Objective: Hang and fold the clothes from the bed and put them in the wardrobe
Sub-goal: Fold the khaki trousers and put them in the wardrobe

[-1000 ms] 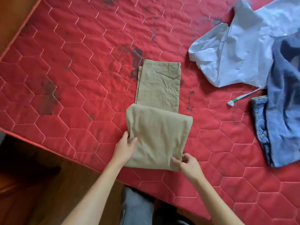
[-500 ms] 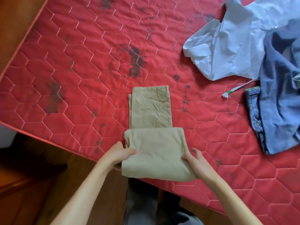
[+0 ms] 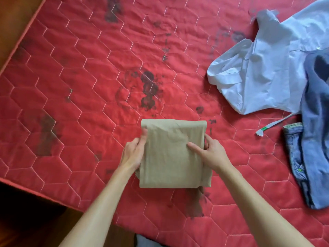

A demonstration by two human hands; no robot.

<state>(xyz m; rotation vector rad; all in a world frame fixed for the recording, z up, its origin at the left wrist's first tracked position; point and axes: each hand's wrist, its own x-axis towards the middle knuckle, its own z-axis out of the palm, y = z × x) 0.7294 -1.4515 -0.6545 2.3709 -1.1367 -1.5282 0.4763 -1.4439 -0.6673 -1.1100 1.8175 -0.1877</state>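
The khaki trousers [image 3: 170, 157] lie folded into a compact rectangle on the red quilted mattress [image 3: 80, 86]. My left hand [image 3: 133, 154] grips the bundle's left edge, fingers tucked under the fold. My right hand [image 3: 210, 154] holds the right edge, thumb resting on top of the cloth. A pale blue shirt [image 3: 263, 72] lies crumpled at the upper right. A blue denim garment [image 3: 315, 139] lies partly over the shirt at the right edge, with jeans [image 3: 293, 154] under it.
A white and green drawstring [image 3: 272, 124] pokes out from beneath the clothes on the right. The mattress has dark stains [image 3: 147, 90] in its middle. Wooden floor [image 3: 26, 220] shows past the mattress's near left edge.
The trousers' far, unfolded section has been covered by another fold, so the bundle is now one short rectangle. Both hands moved from the near corners to the bundle's sides.
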